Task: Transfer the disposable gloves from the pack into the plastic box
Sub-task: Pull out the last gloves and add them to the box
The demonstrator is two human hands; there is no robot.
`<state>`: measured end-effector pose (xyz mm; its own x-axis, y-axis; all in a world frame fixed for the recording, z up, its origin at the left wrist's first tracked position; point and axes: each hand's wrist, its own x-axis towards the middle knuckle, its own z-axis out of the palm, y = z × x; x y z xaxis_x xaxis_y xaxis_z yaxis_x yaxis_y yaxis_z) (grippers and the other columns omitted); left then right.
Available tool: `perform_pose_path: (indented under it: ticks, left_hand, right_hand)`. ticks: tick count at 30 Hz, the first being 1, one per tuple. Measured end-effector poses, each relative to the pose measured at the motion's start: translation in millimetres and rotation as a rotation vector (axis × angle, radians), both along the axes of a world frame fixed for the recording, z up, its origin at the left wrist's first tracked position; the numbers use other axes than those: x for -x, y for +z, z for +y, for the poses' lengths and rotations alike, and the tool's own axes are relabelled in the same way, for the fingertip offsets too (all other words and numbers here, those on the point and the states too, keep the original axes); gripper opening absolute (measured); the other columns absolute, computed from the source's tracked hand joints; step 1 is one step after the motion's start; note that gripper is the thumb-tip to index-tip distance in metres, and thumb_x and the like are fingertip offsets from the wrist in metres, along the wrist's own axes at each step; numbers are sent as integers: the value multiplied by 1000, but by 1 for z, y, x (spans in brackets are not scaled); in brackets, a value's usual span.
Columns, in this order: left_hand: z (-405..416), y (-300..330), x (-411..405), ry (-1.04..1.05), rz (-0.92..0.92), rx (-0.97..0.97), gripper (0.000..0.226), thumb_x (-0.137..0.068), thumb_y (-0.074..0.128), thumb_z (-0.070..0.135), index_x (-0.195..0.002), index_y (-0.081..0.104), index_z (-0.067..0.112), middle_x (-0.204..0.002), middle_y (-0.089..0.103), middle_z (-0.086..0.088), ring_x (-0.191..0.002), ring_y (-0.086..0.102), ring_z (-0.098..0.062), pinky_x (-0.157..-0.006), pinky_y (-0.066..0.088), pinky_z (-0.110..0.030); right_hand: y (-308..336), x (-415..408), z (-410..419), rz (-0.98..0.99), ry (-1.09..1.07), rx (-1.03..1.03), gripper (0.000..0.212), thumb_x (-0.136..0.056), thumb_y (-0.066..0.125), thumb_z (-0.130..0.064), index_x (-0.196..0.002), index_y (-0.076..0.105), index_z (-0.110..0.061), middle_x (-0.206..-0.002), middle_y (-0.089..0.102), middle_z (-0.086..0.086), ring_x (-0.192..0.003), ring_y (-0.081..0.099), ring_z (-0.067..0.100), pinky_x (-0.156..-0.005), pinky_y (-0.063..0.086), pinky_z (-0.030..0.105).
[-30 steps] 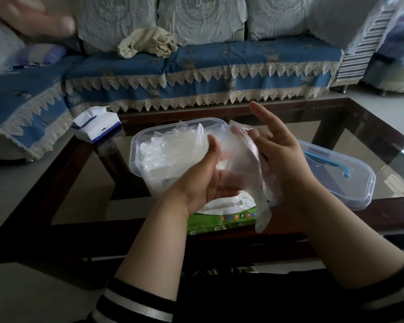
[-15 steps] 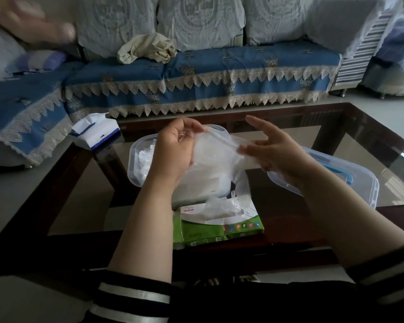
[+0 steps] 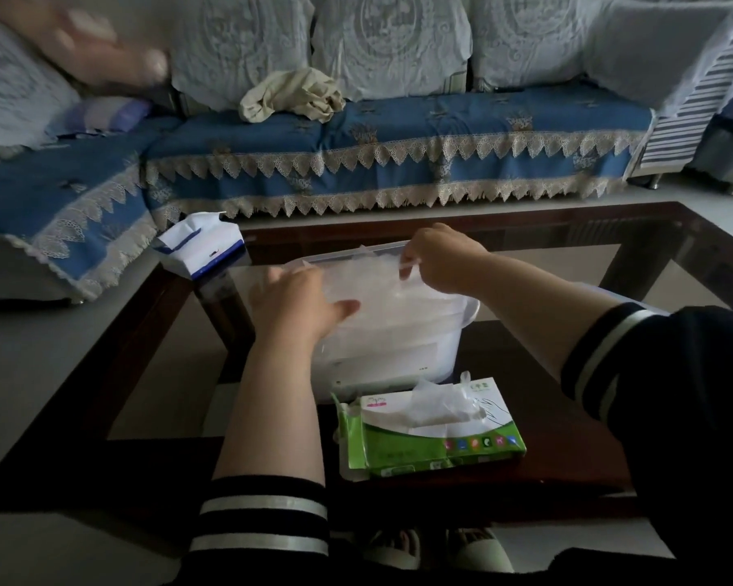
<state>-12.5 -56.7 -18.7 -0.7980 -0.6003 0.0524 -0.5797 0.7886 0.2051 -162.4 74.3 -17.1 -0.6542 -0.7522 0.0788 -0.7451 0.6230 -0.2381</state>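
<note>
Both forearms reach up from the lower edge toward frame centre, bare below dark sleeves with pale stripes. Left hand (image 3: 299,304) sits centre-left, back toward the camera, fingers spread forward and pressing down, thumb out to the right. Right hand (image 3: 443,258) is higher, just right of centre, wrist bent, knuckles up, fingertips drawn together in a pinch pointing left. The two hands are near each other, not touching.
</note>
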Motion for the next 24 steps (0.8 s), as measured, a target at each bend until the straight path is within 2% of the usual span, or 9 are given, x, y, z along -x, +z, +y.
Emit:
perform_pose_path:
  ticks: [2, 4, 7, 10, 13, 16, 18, 21, 24]
  left_hand:
    - [-4, -3, 2, -8, -62, 0, 77, -83, 67, 55, -147, 39, 23, -146, 42, -6, -136, 26, -30, -111, 24, -48]
    - [-6, -6, 4, -17, -108, -1, 80, -81, 69, 54, -147, 37, 24, -149, 39, -5, -139, 22, -30, -114, 17, -49]
    - [-4, -8, 9, -27, -153, 8, 79, -81, 68, 55, -146, 39, 22, -151, 36, -4, -141, 18, -31, -115, 15, -50]
    - [-5, -10, 12, -27, -196, 27, 80, -81, 65, 60, -145, 39, 21, -153, 33, -2, -142, 16, -33, -114, 15, -50]
    - [-7, -16, 15, -36, -168, 29, 79, -79, 65, 61, -145, 40, 25, -153, 34, 0, -139, 19, -34, -111, 17, -51]
    - [-4, -18, 13, -20, -122, 11, 75, -79, 68, 54, -144, 42, 25, -151, 32, -3, -136, 21, -33, -109, 23, -48]
    - [-5, -14, 8, -4, -111, 22, 67, -82, 71, 46, -141, 45, 28, -157, 18, -3, -140, 16, -33, -111, 23, -47]
    - [-12, -10, 2, 42, -125, -4, 49, -86, 72, 29, -132, 55, 37, -163, -14, 1, -148, -10, -35, -117, 8, -54]
    - [-15, -10, 1, 64, -215, -27, 48, -87, 70, 31, -132, 56, 39, -159, -26, 3, -146, -22, -35, -118, 3, -56]
  right_hand:
    - [0, 0, 3, 8, -21, 6, 48, -84, 47, 8, -108, 67, -28, -132, 51, -1, -126, 38, 21, -106, 35, 40]
    - [4, -1, 7, 23, -92, 34, 55, -82, 46, 9, -121, 60, -27, -140, 43, 3, -133, 32, 25, -111, 29, 43]
    - [17, -7, 13, 135, -257, 274, 52, -86, 46, 5, -130, 51, -23, -136, 43, 7, -126, 39, 26, -104, 36, 39]
    - [28, -27, 6, 112, -98, 535, 34, -90, 54, -6, -121, 59, -18, -120, 54, 1, -104, 54, 16, -90, 47, 27]
    - [20, -48, -9, -140, 185, 210, 34, -89, 65, -24, -122, 59, -16, -111, 59, -3, -98, 57, 12, -89, 47, 25]
    - [-4, -47, -20, -233, 185, -204, 58, -87, 67, -31, -138, 43, -18, -134, 51, 4, -116, 50, 19, -99, 38, 28]
    - [-15, -41, -24, -272, 151, -288, 59, -89, 65, -28, -142, 39, -17, -140, 46, 7, -124, 46, 23, -101, 35, 29]
    - [-22, -35, -32, -312, 148, -326, 55, -92, 61, -20, -142, 40, -16, -144, 43, 8, -128, 42, 24, -104, 32, 30]
    - [-23, -36, -32, -311, 165, -317, 53, -92, 61, -19, -141, 42, -15, -141, 45, 8, -126, 44, 23, -103, 32, 28]
